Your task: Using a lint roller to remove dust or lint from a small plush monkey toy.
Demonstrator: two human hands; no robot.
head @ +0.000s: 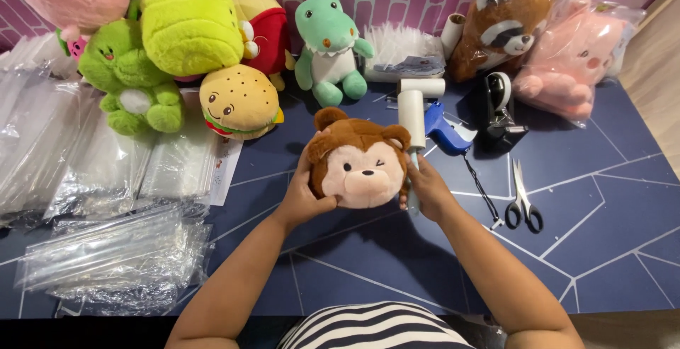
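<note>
A brown monkey plush [358, 161] sits upright at the centre of a dark blue table [602, 250], gripped from both sides. The left hand [303, 197], at eight o'clock, cups its cheek, fingers half curled. The right hand [425, 190], at four o'clock, presses the other cheek while closed around a white lint roller [411, 119]. One pair of scissors [523, 200] lies at three o'clock.

Toy packing station: plush toys [241, 101], clear bags [106, 257], tape dispenser [499, 105].
</note>
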